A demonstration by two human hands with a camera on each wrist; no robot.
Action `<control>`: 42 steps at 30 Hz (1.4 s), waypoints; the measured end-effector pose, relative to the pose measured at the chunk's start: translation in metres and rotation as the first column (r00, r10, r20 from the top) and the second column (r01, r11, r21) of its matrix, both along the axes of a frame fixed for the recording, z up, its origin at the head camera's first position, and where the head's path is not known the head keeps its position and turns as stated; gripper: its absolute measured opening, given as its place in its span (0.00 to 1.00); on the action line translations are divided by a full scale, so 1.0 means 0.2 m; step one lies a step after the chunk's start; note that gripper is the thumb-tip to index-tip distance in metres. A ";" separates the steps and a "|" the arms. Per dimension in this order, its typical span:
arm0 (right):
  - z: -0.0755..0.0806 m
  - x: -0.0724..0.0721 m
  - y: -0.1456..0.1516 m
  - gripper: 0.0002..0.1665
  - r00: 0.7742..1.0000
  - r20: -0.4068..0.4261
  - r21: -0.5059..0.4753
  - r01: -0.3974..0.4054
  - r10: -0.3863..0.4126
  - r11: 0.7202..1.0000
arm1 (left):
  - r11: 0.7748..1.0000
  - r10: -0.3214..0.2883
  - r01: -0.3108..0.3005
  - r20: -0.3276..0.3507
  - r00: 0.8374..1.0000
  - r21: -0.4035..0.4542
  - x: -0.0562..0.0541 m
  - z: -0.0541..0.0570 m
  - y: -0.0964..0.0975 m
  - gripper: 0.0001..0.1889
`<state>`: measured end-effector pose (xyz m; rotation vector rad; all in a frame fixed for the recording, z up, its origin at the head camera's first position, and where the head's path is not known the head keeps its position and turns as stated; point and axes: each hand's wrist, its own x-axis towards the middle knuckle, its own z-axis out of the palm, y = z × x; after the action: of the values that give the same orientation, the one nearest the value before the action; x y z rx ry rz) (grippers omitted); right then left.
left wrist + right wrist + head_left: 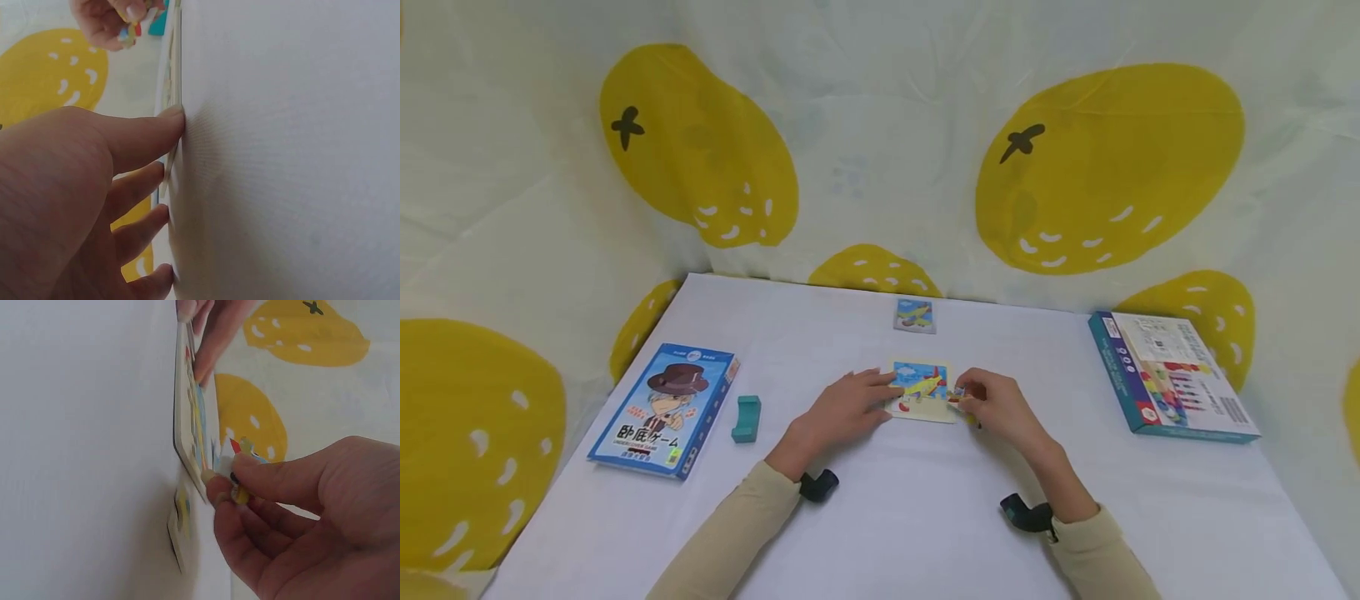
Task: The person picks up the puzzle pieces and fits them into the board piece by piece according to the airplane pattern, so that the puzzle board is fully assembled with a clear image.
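A small jigsaw puzzle board (925, 408) with a yellow airplane on blue sky lies flat mid-table. My left hand (853, 404) rests at its left side, the fingers extended and touching the board's edge; in the left wrist view the thumb (147, 137) presses at the rim. To the right of the board, my right hand (1000, 408) pinches a small puzzle piece (240, 494) between thumb and fingers. Yellow, red and blue show on that piece, the rest being hidden by the fingertips. Another puzzle piece (181, 528) lies on the table beneath the right hand.
A picture card (914, 316) with the same airplane lies behind the board. At left are a blue game box (662, 408) and a teal curved block (747, 419). A flat teal-sided box (1176, 375) lies at right. Fruit-patterned cloth hangs behind.
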<state>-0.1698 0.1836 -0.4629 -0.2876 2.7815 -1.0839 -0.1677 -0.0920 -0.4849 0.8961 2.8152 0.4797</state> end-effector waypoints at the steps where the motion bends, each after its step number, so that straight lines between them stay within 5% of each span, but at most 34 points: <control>1: 0.00 0.00 -0.02 0.10 1.000 -0.001 -0.010 0.008 -0.008 1.000 | 1.000 0.000 0.000 0.001 1.000 -0.001 0.00 0.00 0.00 0.24; 24: -0.09 -0.03 -0.27 0.07 1.000 -0.011 -0.087 -0.008 0.007 0.996 | 1.000 -0.011 0.010 -0.030 0.999 -0.018 -0.01 0.00 0.00 0.24; 42: -0.10 -0.02 -0.29 0.08 0.993 -0.118 0.071 -0.010 0.018 0.997 | 1.000 -0.010 0.010 -0.020 1.000 -0.011 0.00 0.00 0.01 0.24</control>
<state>-0.1733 0.1258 -0.4831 -0.3742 2.9094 -0.9950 -0.1686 -0.0898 -0.4848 0.9182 2.8273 0.4553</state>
